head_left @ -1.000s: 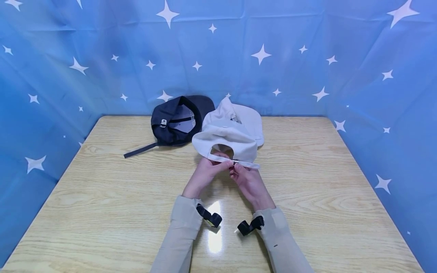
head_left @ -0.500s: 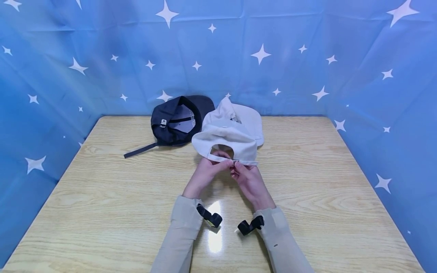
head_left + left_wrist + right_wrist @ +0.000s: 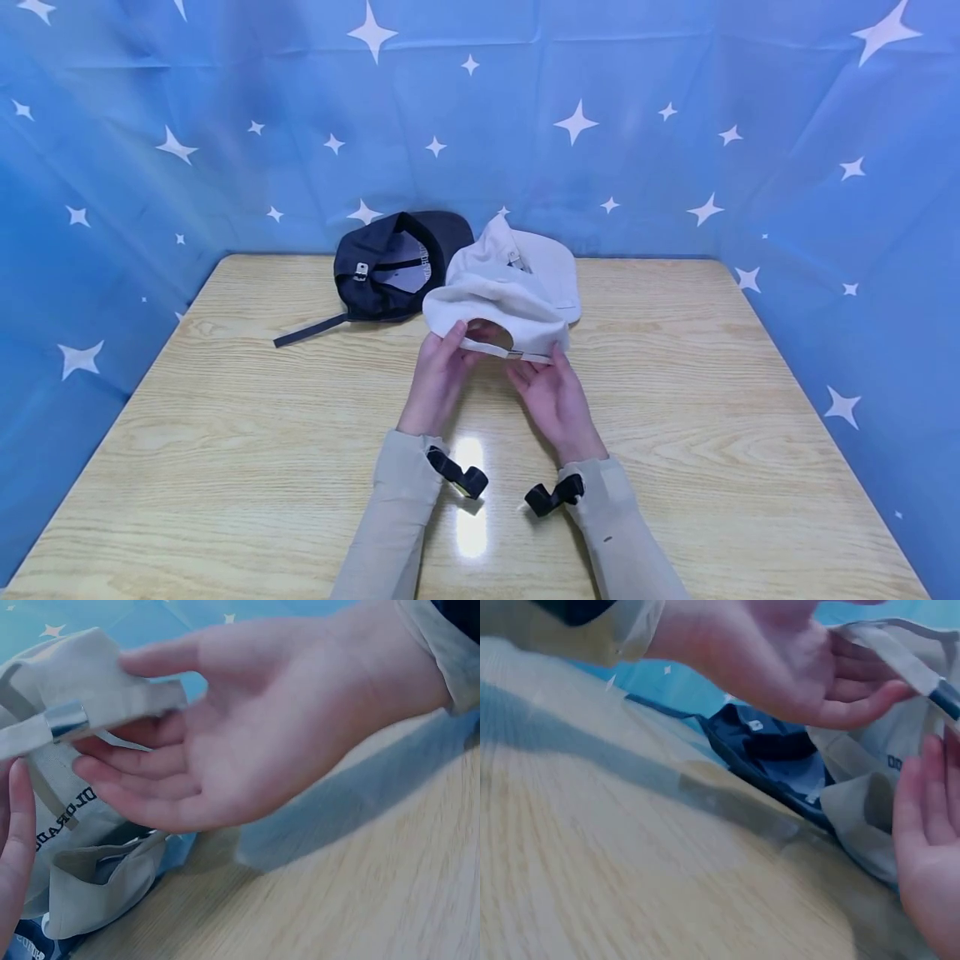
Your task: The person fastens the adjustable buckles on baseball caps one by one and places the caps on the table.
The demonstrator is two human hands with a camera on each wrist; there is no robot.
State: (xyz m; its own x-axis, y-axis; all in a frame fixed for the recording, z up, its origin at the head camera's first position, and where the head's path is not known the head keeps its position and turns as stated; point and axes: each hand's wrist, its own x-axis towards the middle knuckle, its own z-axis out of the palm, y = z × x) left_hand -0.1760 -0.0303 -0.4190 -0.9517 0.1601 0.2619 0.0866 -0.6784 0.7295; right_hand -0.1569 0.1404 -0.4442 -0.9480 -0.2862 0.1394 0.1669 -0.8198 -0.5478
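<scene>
Both hands hold an off-white baseball cap [image 3: 536,327] by the back of its band, the rear opening turned toward me. My left hand [image 3: 437,379] grips the band left of the opening, thumb on the outside. My right hand [image 3: 558,407] grips the band's right part, thumb outside and fingers behind it. A metal buckle [image 3: 514,355] sits on the strap [image 3: 22,739] between the hands, and the strap runs through it. Dark lettering [image 3: 67,817] shows past the strap in the left wrist view. The held cap's visor is hidden in the head view.
Directly behind lies a second off-white cap [image 3: 553,267], partly covered by the held one. A black cap [image 3: 352,287] lies left of it, its strap end [image 3: 309,331] stretched loose. The wooden table [image 3: 247,467] meets a blue starred cloth [image 3: 645,192].
The strap end that stuck out to the right now lies along the band. My hands have parted from the buckle, the left moving left and the right moving right along the band.
</scene>
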